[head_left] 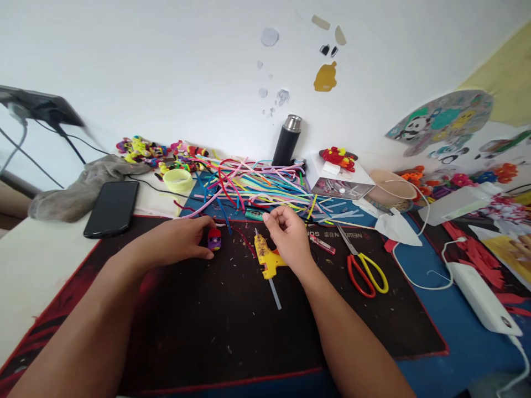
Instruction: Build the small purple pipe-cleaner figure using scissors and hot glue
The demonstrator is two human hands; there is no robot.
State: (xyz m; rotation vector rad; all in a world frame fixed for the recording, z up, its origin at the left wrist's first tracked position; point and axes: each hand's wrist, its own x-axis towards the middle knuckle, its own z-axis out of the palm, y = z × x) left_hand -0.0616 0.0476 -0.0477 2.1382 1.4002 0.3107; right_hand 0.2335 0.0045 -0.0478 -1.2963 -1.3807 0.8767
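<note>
My left hand (188,239) has its thumb and fingers closed around a small fuzzy red and purple piece (214,241), just over the dark mat. Above the handle of a yellow hot glue gun (265,256) is my right hand (289,236), thumb and fingertips pinched together. Whatever is between those fingertips, if anything, is too small to make out. The glue gun lies on the mat, its nozzle pointing away from me, and a clear glue stick (275,294) sticks out of its back end. A dark red pipe cleaner (244,239) lies left of the nozzle.
Many coloured pipe cleaners (249,185) are heaped behind the mat (199,320). Scissors (365,271) with red and yellow handles lie right. A black phone (112,209), yellow tape roll (177,181), dark flask (287,141), white box (338,176) and white power bank (483,298) stand or lie around.
</note>
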